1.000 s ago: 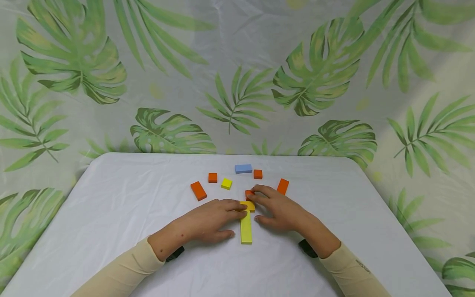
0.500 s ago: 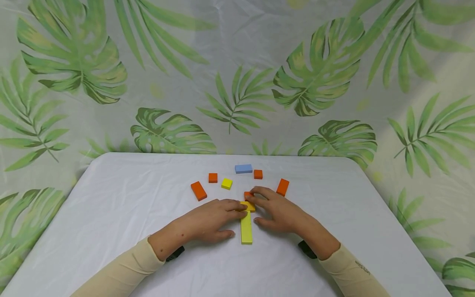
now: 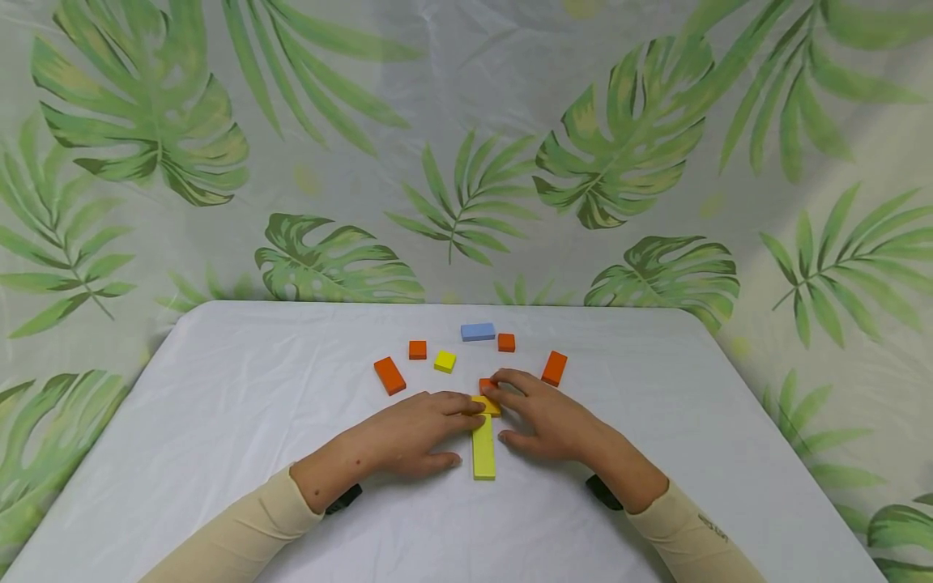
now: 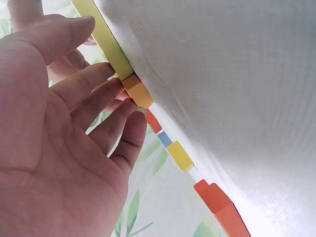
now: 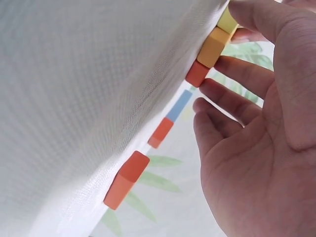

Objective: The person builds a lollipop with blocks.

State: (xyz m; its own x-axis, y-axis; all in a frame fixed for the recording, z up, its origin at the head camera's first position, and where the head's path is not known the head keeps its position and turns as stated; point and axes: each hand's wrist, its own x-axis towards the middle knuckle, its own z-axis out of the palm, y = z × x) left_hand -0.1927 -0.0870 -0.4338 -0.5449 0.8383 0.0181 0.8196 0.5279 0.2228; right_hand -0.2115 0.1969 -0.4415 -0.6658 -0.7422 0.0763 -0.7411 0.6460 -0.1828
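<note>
"One pale yellow block (image 3: 483, 453) lies lengthwise on the white cloth (image 3: 466, 530) between your hands, near end toward you. What meets its far end?"

"An amber block (image 3: 493, 409), set crosswise and touching it. Just beyond that you have an orange-red piece (image 3: 484, 383); in the right wrist view it appears to meet the amber block."

"How is your left hand (image 3: 415, 433)?"

"Its fingers are extended, only slightly bent, with the thumb well apart from them. Your fingertips touch around the join of the pale yellow and amber blocks, and you grip neither."

"Your right hand (image 3: 550, 413)?"

"Much the same: fingers loosely stretched, thumb spread away, nothing in your grasp. Your fingertips are at the orange-red piece and partly cover it in the head view."

"What else lies before you?"

"Farther off, a loose arc of blocks. On your left, a slanted orange-red bar (image 3: 389, 376), an orange-red square (image 3: 418, 350) and a bright yellow square (image 3: 445, 362); then a blue block (image 3: 477, 332), with a second orange-red square (image 3: 506, 343) just beside its right end; and a second orange-red bar (image 3: 555, 367), slanting near your right hand. Behind everything hangs a leaf-print sheet (image 3: 466, 202). Your sleeves (image 3: 240, 518) are cream, and something dark (image 3: 344, 498) shows under each wrist, too hidden to name."
</note>
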